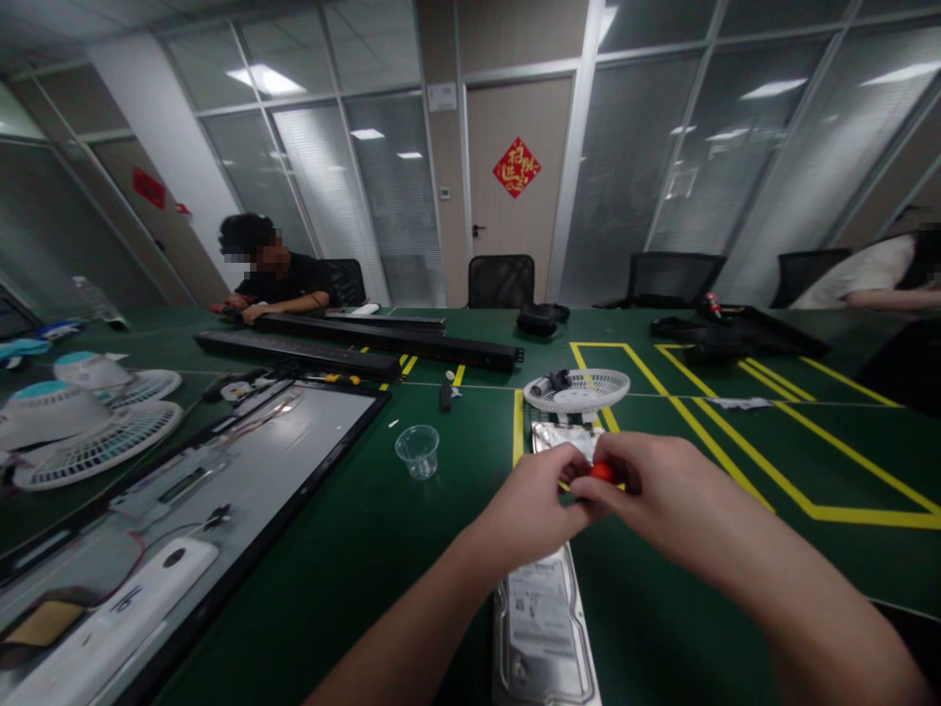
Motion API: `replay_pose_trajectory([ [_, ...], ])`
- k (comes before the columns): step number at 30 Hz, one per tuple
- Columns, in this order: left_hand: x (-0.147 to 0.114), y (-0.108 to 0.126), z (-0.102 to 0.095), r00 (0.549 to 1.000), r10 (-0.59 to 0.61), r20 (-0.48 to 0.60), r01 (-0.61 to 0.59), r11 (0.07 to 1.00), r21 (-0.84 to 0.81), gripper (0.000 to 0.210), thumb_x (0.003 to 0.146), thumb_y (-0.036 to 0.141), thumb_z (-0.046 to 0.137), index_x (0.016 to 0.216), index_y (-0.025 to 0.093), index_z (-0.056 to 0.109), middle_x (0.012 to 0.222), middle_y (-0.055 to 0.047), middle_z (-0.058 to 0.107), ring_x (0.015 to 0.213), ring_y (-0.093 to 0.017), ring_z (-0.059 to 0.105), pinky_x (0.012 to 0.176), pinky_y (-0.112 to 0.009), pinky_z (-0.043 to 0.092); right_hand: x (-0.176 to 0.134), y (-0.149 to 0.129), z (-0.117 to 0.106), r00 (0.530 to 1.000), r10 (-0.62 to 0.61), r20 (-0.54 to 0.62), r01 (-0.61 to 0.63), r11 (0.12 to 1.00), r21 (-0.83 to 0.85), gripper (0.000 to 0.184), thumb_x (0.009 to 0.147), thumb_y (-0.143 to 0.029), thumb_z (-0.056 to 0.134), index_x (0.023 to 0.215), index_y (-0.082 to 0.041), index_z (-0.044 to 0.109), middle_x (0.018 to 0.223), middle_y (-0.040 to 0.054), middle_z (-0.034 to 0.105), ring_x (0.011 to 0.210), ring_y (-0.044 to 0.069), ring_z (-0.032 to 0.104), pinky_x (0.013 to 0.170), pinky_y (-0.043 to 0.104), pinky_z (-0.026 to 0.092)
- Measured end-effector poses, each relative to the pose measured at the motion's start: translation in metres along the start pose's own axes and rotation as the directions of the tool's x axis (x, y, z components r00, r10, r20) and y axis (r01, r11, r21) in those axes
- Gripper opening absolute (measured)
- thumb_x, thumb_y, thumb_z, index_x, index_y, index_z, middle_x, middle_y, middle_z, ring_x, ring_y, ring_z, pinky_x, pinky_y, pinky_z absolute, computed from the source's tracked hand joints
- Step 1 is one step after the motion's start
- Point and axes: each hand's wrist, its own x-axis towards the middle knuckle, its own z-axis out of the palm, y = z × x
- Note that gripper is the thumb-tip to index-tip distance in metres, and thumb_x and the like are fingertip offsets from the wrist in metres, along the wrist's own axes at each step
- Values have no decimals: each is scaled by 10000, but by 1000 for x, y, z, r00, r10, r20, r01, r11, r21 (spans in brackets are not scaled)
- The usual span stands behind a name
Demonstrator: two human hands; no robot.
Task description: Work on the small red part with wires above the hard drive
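My right hand [647,476] pinches a small round red-orange piece [603,473], most of which the fingers cover. I cannot tell its kind. My left hand [540,495] meets it from the left, fingers curled and closed, and what they grip is hidden. Both hands hover over a silver hard drive [544,618] with a white label, lying on the green table. Just beyond the fingers lies another flat silver metal piece [563,434], partly covered by the hands. A clear plastic cup [418,451] stands to the left of my left hand.
On the left lies a large flat panel [294,441] with a white elongated unit [124,613] on it. White fan parts [103,436] sit farther left. A white round grille [577,390] and long black bars [382,338] lie beyond. A person [275,270] sits across the table.
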Motion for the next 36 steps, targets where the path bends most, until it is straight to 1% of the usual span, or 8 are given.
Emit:
replay_pose_trajectory([
  [6,0,-1,0,1000,15,-24,-15,1000,6,209,894,175,749,1099,160,711,1118,-99,806,1032,-244,753,881,-324,550,-2,6,1,985,-170,-16,171,978,118,264,955,-26,624,1037,-233,766,1106,70,755,989,238,719,886,382,542],
  [13,-1,0,2,1000,-10,-9,10,1000,8,189,848,189,790,1013,158,706,1037,-74,793,939,-222,720,790,-302,513,0,1,0,1000,1,1,-1,1000,-3,126,968,-300,798,890,-226,732,854,60,729,790,261,696,674,376,479],
  [15,-1,0,2,1000,-14,-4,14,1000,8,176,870,182,755,1040,152,721,1053,-84,802,961,-231,736,810,-312,524,-3,2,0,999,-43,-2,43,999,30,40,953,-230,788,969,-229,751,953,64,748,842,254,710,715,371,509],
  [19,-1,-1,1,1000,-2,-14,2,1000,24,212,902,200,738,1108,149,741,1112,-105,815,1038,-253,759,886,-337,545,-5,7,0,986,-163,-13,164,981,106,281,943,-20,644,1061,-244,764,1112,61,760,983,228,728,868,366,548],
  [26,0,-3,3,1000,6,-14,-6,1000,-8,168,873,214,784,1021,153,733,1038,-81,807,960,-234,743,814,-316,532,-3,4,0,1000,-17,-11,17,1000,-10,119,975,-283,785,899,-227,713,841,48,724,763,238,692,658,350,467],
  [28,0,-4,2,1000,3,-10,-3,1000,-13,168,902,216,758,1057,153,747,1058,-88,814,976,-237,751,832,-323,541,-4,6,0,997,-67,-25,68,998,17,37,971,-225,766,993,-230,737,960,58,747,826,235,711,710,351,503],
  [31,0,-5,1,1000,0,-22,0,1000,0,228,909,194,745,1133,151,749,1119,-103,821,1037,-249,765,893,-341,558,-5,8,0,984,-175,-33,177,981,75,247,965,-52,634,1077,-240,748,1114,69,754,945,224,730,824,351,545],
  [36,0,-2,1,1000,-1,-21,1,1000,9,252,861,214,804,1095,161,729,1123,-93,813,1028,-247,756,879,-334,552,-1,4,1,992,-118,-45,119,993,17,95,983,-150,705,934,-226,732,929,68,755,834,238,719,703,333,501],
])
